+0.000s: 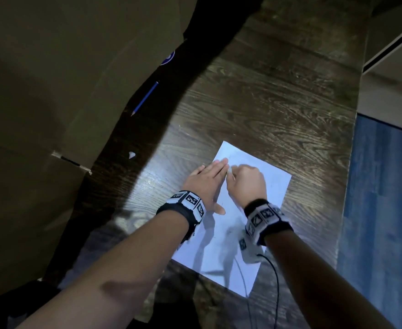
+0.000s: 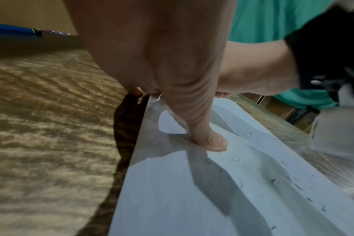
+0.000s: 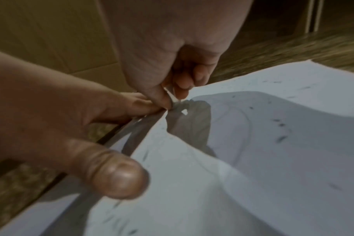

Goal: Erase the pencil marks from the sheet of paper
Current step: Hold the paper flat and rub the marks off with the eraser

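Observation:
A white sheet of paper lies on the dark wooden table, lit from above. My left hand rests flat on its left edge, fingers straight, with the thumb pressing the sheet. My right hand is curled just beside the left fingertips and pinches a small white eraser between thumb and fingers, low against the paper. Dark crumbs and faint grey marks are scattered over the sheet. The eraser's contact with the paper is mostly hidden by the fingers.
A blue pencil lies on the table far to the left, beside a large cardboard box. A small white scrap sits near the box. The table's right edge borders blue flooring. A black cable trails from my right wrist.

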Motion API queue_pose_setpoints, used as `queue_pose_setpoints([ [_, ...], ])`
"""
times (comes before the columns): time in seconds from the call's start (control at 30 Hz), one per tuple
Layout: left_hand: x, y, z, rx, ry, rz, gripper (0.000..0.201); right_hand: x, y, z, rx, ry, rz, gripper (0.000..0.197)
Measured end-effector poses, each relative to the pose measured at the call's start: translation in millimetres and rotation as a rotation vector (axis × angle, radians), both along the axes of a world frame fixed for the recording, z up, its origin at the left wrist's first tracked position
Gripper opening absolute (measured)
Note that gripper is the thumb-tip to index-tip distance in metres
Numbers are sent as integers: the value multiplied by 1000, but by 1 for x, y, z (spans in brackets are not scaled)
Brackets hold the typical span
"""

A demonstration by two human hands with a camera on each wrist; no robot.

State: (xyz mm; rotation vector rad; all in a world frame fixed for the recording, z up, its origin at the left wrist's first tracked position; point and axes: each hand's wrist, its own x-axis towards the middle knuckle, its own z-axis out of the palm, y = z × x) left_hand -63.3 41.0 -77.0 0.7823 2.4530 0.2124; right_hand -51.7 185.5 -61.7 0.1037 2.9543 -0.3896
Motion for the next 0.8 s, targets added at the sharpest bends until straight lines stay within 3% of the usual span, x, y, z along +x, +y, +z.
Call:
queue_pose_setpoints([
  [0.13, 0, -1, 0, 30, 14, 15, 129, 25, -4, 4, -40, -14, 28, 28],
  [0.27, 0, -3, 0, 66, 1, 51, 129, 61, -3, 3, -143, 41, 167, 26],
  [0.37, -1, -3, 2, 56, -15, 61, 133, 35, -1, 2, -101, -48, 103, 32],
  [0.5, -2, -2, 3, 2, 1, 30, 134, -3, -5, 2, 12, -24, 35, 31],
  [0.63, -2, -5, 2, 5, 11, 33, 133, 23, -4, 1, -52, -9, 61, 27],
  [0.73, -1, -6, 1, 23, 6, 38, 131, 51, -3, 4, -117, 37, 205, 24],
  [0.8, -2, -6, 0, 16, 6, 40, 132, 36, -1, 4, -75, -18, 181, 27],
])
